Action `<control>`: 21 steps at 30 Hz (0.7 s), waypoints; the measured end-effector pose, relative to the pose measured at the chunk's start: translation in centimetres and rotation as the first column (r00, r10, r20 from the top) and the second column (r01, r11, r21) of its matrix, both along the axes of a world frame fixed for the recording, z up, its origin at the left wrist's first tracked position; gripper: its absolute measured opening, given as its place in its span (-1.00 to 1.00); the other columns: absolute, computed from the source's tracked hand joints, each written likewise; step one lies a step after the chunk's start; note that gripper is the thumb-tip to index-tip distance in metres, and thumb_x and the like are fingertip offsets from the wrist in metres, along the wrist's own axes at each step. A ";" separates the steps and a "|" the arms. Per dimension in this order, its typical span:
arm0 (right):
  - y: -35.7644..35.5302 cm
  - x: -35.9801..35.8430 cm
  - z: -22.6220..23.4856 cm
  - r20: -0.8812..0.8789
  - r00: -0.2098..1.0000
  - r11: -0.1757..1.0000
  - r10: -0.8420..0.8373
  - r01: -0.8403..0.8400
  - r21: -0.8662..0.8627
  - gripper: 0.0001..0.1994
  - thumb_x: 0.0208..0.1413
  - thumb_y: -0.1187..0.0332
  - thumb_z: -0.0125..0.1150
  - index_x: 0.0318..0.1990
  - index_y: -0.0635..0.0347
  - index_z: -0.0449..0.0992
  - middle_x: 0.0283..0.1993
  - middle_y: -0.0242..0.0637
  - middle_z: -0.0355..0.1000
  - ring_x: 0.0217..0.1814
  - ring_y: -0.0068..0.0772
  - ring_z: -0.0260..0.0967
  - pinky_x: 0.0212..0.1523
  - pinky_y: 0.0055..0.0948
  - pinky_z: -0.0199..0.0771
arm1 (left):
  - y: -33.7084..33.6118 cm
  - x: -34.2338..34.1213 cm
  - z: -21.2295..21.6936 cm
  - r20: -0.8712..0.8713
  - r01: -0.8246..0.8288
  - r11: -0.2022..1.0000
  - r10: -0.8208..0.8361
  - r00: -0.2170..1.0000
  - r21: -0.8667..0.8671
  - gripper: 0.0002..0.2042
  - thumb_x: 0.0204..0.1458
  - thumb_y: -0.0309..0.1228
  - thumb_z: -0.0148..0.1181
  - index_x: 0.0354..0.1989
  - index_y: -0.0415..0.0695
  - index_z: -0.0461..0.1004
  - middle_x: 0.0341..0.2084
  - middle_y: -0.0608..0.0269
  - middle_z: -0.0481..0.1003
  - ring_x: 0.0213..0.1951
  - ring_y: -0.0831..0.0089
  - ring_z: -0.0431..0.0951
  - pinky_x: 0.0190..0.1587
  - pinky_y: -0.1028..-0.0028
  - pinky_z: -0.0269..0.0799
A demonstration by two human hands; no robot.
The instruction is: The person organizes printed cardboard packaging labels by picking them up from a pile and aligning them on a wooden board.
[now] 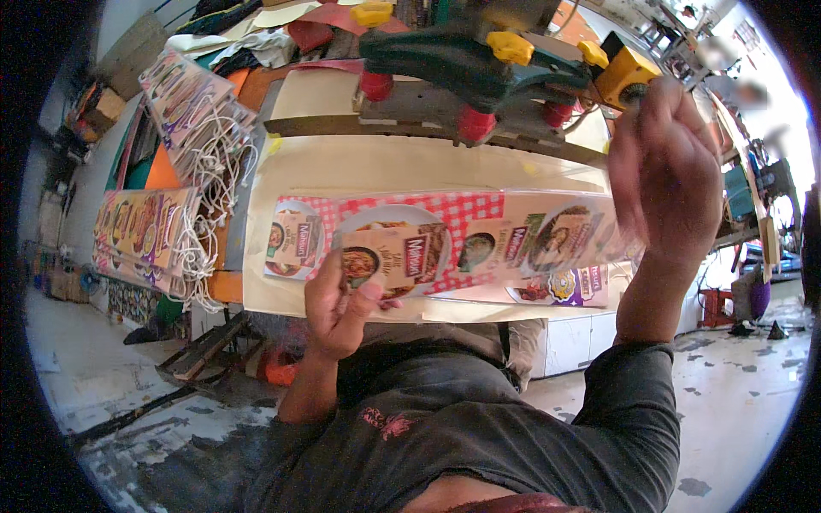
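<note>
My left hand grips the near left end of a long printed card with food pictures and a red-and-white check pattern, thumb on top. The card's right end is blurred. On the right, my right hand is raised above the card's right end, beside the yellow box-shaped part of a machine. Its fingers are curled together and smeared by motion; what they pinch, if anything, cannot be made out. Under the held card lies another printed card, partly covered, on a cream board.
Across the back stands a dark green machine frame with yellow knobs and red feet, behind a metal bar. At left lie stacks of printed cards with white strings hanging off them. Cloths and papers are heaped at the far left.
</note>
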State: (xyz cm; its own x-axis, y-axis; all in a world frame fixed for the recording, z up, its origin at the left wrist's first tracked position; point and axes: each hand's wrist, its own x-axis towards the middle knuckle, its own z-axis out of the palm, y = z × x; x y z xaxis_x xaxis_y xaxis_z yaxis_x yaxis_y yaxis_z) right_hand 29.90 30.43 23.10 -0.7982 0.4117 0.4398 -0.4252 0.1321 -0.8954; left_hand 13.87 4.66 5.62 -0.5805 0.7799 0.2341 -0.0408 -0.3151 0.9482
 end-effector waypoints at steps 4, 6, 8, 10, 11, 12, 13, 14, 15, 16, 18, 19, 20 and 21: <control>-1.2 3.3 -1.3 0.221 0.962 0.959 0.162 -0.206 0.195 -0.84 0.17 0.39 0.24 -0.34 0.32 0.49 -0.40 -0.09 0.57 -0.58 -0.41 0.54 -0.56 -0.59 0.46 | 0.4 -1.1 -0.8 -0.302 -0.167 0.984 0.176 0.937 0.058 -0.60 0.27 -0.43 0.14 0.17 -0.45 0.33 -0.13 0.00 0.59 -0.12 0.38 0.61 -0.03 0.40 0.55; -0.5 3.8 -0.7 0.448 0.894 0.736 -0.021 -0.290 0.611 -0.96 0.05 0.49 0.26 -0.33 0.17 0.54 -0.52 -0.42 0.47 -0.55 -0.49 0.50 -0.53 -0.49 0.43 | -0.2 -1.7 -1.2 -0.392 -0.283 0.959 0.261 0.882 0.002 -0.58 0.24 -0.37 0.21 0.13 -0.46 0.37 -0.14 0.02 0.60 -0.09 0.39 0.59 0.05 0.39 0.49; 0.1 4.8 -1.5 0.390 0.844 0.491 -0.368 -0.180 0.852 -0.89 -0.06 0.50 0.29 -0.35 0.12 0.52 -0.54 -0.33 0.44 -0.51 -0.34 0.52 -0.46 -0.37 0.47 | -0.7 -2.7 -2.2 -0.393 -0.297 0.955 0.271 0.879 -0.007 -0.56 0.21 -0.33 0.25 0.09 -0.46 0.39 -0.15 0.04 0.60 -0.10 0.41 0.58 0.04 0.41 0.48; 1.4 5.9 -1.6 0.280 0.687 0.302 -0.670 -0.091 0.949 -0.85 -0.10 0.48 0.30 -0.32 0.11 0.49 -0.49 -0.22 0.47 -0.47 -0.19 0.53 -0.40 -0.26 0.48 | -1.0 -3.4 -2.7 -0.359 -0.312 0.949 0.302 0.883 0.032 -0.57 0.19 -0.33 0.26 0.07 -0.46 0.40 -0.16 0.06 0.60 -0.11 0.41 0.58 0.03 0.42 0.47; 3.2 7.1 -1.7 0.204 0.606 0.229 -0.769 -0.038 0.973 -0.84 -0.05 0.47 0.28 -0.27 0.10 0.52 -0.48 -0.19 0.48 -0.44 -0.17 0.54 -0.39 -0.24 0.51 | -1.3 -3.7 -2.8 -0.357 -0.305 0.952 0.296 0.886 0.032 -0.57 0.19 -0.33 0.26 0.07 -0.46 0.40 -0.16 0.06 0.60 -0.11 0.41 0.58 0.03 0.42 0.47; 5.0 8.2 -1.8 0.158 0.629 0.221 -0.761 0.023 0.975 -0.86 0.00 0.62 0.22 -0.27 0.24 0.49 -0.42 -0.22 0.54 -0.38 -0.35 0.60 -0.28 -0.40 0.54 | -1.5 -4.1 -3.0 -0.366 -0.306 0.951 0.299 0.881 0.040 -0.56 0.19 -0.34 0.26 0.09 -0.46 0.39 -0.16 0.06 0.60 -0.11 0.41 0.58 0.03 0.42 0.46; 7.0 9.7 -1.4 0.118 0.448 0.094 -0.886 -0.076 0.993 -0.84 0.03 0.61 0.25 -0.23 0.22 0.49 -0.41 -0.23 0.56 -0.35 -0.37 0.61 -0.28 -0.38 0.54 | -1.8 -4.3 -3.2 -0.374 -0.307 0.950 0.302 0.877 0.047 -0.56 0.18 -0.36 0.26 0.10 -0.47 0.39 -0.15 0.07 0.59 -0.11 0.41 0.57 0.03 0.42 0.46; 9.1 11.4 -1.2 0.087 0.318 0.086 -0.944 -0.017 0.996 -0.82 0.05 0.56 0.30 -0.19 0.16 0.48 -0.38 -0.23 0.58 -0.32 -0.33 0.62 -0.28 -0.32 0.53 | -1.7 -4.4 -3.2 -0.383 -0.308 0.950 0.304 0.872 0.055 -0.55 0.17 -0.37 0.25 0.11 -0.47 0.38 -0.15 0.07 0.59 -0.11 0.41 0.57 0.03 0.42 0.46; 10.8 13.0 -0.7 -0.038 0.264 -0.033 -0.964 0.021 0.999 -0.87 0.15 0.49 0.26 -0.17 0.14 0.46 -0.34 -0.20 0.58 -0.28 -0.25 0.62 -0.26 -0.25 0.53 | -1.4 -4.4 -3.0 -0.325 -0.319 0.943 0.333 0.885 0.096 -0.53 0.17 -0.38 0.26 0.14 -0.48 0.37 -0.13 0.08 0.58 -0.12 0.42 0.57 0.03 0.42 0.45; 12.7 14.3 -0.1 0.025 0.111 0.026 -0.993 0.004 1.000 -0.92 0.28 0.37 0.18 -0.16 0.13 0.45 -0.28 -0.14 0.60 -0.21 -0.13 0.64 -0.24 -0.19 0.53 | -1.6 -4.5 -2.9 -0.328 -0.319 0.943 0.332 0.884 0.095 -0.53 0.17 -0.38 0.26 0.14 -0.48 0.37 -0.13 0.08 0.58 -0.12 0.42 0.57 0.03 0.42 0.45; 19.1 22.0 -0.4 -0.172 0.116 -0.164 -0.978 0.071 0.984 -0.82 0.35 0.20 0.13 -0.09 0.09 0.47 -0.19 -0.12 0.62 -0.09 0.06 0.62 -0.22 -0.13 0.56 | -2.2 -5.2 -2.9 -0.373 -0.260 0.965 0.248 0.894 0.019 -0.52 0.17 -0.36 0.28 0.15 -0.47 0.37 -0.13 0.08 0.58 -0.12 0.43 0.56 0.00 0.43 0.46; 19.3 24.0 0.9 -0.125 0.002 -0.123 -0.992 0.121 0.985 -0.81 0.36 0.19 0.11 -0.08 0.08 0.47 -0.18 -0.11 0.63 -0.08 0.08 0.61 -0.21 -0.11 0.57 | -3.1 -5.9 -4.0 -0.348 -0.248 0.967 0.216 0.912 -0.050 -0.49 0.17 -0.32 0.32 0.14 -0.46 0.37 -0.11 0.07 0.58 -0.12 0.43 0.56 -0.01 0.44 0.46; 20.2 25.8 1.1 -0.063 -0.095 -0.081 -0.993 0.193 0.978 -0.80 0.38 0.19 0.09 -0.06 0.07 0.48 -0.17 -0.10 0.63 -0.07 0.10 0.60 -0.20 -0.09 0.58 | -3.3 -6.1 -4.4 -0.343 -0.239 0.970 0.208 0.916 -0.050 -0.49 0.17 -0.32 0.32 0.14 -0.46 0.37 -0.11 0.07 0.58 -0.12 0.43 0.56 -0.01 0.44 0.46; 22.3 29.0 0.7 -0.247 -0.219 -0.280 -0.944 0.134 0.951 -0.79 0.38 0.16 0.08 -0.05 0.07 0.49 -0.17 -0.09 0.62 -0.08 0.11 0.60 -0.21 -0.05 0.58 | -3.3 -6.2 -4.7 -0.344 -0.234 0.972 0.209 0.916 -0.033 -0.48 0.16 -0.30 0.34 0.14 -0.46 0.37 -0.10 0.08 0.57 -0.11 0.43 0.56 0.00 0.44 0.45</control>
State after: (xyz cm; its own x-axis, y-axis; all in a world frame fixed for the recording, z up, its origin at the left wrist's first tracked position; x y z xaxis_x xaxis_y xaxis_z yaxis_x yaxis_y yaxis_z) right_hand 58.93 52.78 23.77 -0.1950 0.7150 0.6714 0.9762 0.2074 0.0626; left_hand 7.67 1.32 0.87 -0.6376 0.6624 0.3932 0.3463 -0.2095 0.9144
